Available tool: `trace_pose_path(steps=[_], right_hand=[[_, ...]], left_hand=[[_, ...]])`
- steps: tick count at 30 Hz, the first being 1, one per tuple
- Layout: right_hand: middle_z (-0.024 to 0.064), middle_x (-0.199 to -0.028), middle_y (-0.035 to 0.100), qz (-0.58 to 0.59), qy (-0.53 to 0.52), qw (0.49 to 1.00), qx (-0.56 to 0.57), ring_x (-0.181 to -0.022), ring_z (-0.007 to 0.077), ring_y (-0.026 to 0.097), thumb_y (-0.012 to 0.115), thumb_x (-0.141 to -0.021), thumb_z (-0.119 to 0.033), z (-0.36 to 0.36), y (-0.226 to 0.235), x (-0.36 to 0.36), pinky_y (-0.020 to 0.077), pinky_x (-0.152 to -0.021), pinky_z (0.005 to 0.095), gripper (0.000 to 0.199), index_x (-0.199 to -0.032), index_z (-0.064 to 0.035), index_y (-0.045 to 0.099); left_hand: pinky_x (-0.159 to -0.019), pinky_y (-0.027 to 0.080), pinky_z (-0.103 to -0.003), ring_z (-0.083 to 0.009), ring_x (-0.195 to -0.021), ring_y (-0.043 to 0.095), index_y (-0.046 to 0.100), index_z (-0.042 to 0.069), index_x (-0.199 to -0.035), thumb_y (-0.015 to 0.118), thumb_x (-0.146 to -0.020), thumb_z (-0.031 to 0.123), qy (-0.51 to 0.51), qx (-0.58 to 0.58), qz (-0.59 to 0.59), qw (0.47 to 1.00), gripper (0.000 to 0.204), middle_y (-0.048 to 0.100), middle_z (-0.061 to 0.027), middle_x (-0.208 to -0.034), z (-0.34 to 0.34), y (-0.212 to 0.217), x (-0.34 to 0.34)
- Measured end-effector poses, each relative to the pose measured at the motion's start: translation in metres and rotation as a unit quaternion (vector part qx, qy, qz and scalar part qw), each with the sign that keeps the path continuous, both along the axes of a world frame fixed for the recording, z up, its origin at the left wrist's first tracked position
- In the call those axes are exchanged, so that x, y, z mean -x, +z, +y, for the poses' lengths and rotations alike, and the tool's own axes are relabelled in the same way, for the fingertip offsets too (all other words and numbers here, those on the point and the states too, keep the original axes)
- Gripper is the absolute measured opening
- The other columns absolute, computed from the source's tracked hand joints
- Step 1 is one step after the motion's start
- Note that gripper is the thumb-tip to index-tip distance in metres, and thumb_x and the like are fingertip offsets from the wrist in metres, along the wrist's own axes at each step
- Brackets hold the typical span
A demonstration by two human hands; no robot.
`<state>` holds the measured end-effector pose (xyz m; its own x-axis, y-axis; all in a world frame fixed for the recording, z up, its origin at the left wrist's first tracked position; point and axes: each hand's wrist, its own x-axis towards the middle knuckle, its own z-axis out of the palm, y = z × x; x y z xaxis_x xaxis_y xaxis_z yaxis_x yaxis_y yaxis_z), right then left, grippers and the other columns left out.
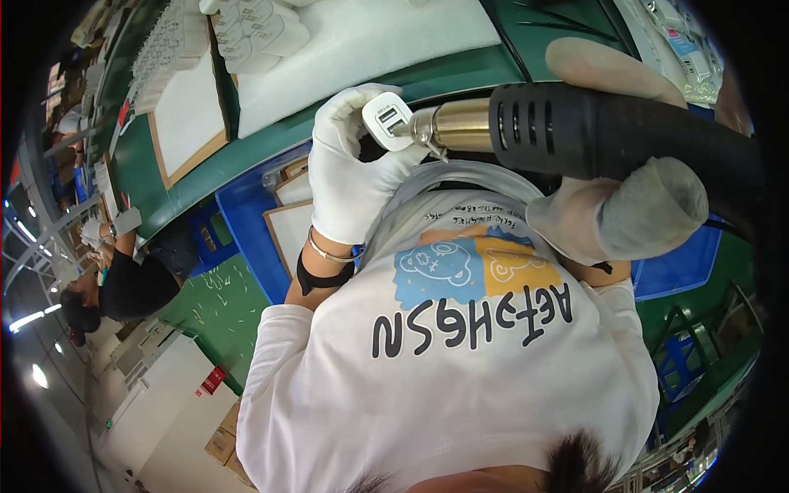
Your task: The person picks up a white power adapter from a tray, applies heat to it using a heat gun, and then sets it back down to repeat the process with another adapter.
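My left hand [349, 177], in a white glove, is raised in front of my chest and pinches a small white plug-in charger [386, 119] with two ports facing me. My right hand [625, 214], in a greyish glove, grips the handle of a black heat gun [592, 131]. The gun's metal nozzle [452, 125] points left, and its tip is right at the side of the charger. A bracelet and a dark band sit on my left wrist. My white printed shirt [460, 353] fills the lower part of the view.
A green workbench [460, 70] runs across the top with a white foam sheet [362, 49] on it. Rows of white chargers [255, 37] and a wood-framed white board [189, 115] lie to its left. A blue bin [246, 222] sits below the bench. Another person [131, 283] works at the left.
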<state>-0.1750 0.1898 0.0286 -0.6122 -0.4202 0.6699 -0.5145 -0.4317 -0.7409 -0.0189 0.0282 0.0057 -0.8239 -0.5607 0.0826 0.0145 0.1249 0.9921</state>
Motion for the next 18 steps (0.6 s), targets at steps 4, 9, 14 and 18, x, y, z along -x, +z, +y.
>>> trace_pose_path(steps=[4,9,14,18], right_hand=[[0.0155,-0.088,0.068,0.025,-0.044,0.999,0.007,-0.063,0.018,0.066,0.026,-0.092,-0.065,-0.004,0.0,-0.001,0.054,-0.056,0.0222,0.081,-0.097,0.0068,0.063],[0.0161,-0.089,0.067,0.02,-0.052,0.998,-0.027,-0.065,0.018,0.066,0.028,-0.093,-0.063,0.006,0.007,-0.004,0.0544,-0.056,0.0226,0.078,-0.099,0.0062,0.062],[0.017,-0.091,0.067,0.013,-0.061,0.996,-0.068,-0.067,0.018,0.067,0.029,-0.093,-0.061,0.015,0.015,-0.007,0.0549,-0.056,0.0231,0.074,-0.102,0.0055,0.061],[0.0175,-0.091,0.067,0.005,-0.075,0.994,-0.082,-0.068,0.0183,0.067,0.03,-0.094,-0.06,0.021,0.016,-0.007,0.0549,-0.058,0.0241,0.072,-0.104,0.0055,0.06]], left_hand=[[-0.087,0.048,-0.028,-0.0147,-0.099,0.056,0.044,0.003,-0.117,0.078,-0.066,-0.006,0.003,-0.001,0.008,1.0,0.062,0.056,-0.0104,-0.115,0.001,0.0,0.0],[-0.088,0.047,-0.028,-0.0149,-0.1,0.056,0.044,0.004,-0.117,0.077,-0.066,-0.007,-0.003,0.006,0.021,1.0,0.062,0.055,-0.0106,-0.115,0.002,-0.003,0.0],[-0.088,0.047,-0.029,-0.0155,-0.101,0.056,0.044,0.004,-0.117,0.077,-0.066,-0.008,0.002,-0.009,0.013,1.0,0.062,0.055,-0.0111,-0.116,0.003,-0.003,-0.002],[-0.088,0.047,-0.029,-0.0155,-0.101,0.056,0.044,0.004,-0.116,0.077,-0.066,-0.008,0.001,-0.024,0.026,0.999,0.062,0.055,-0.0113,-0.116,0.003,-0.006,-0.003]])
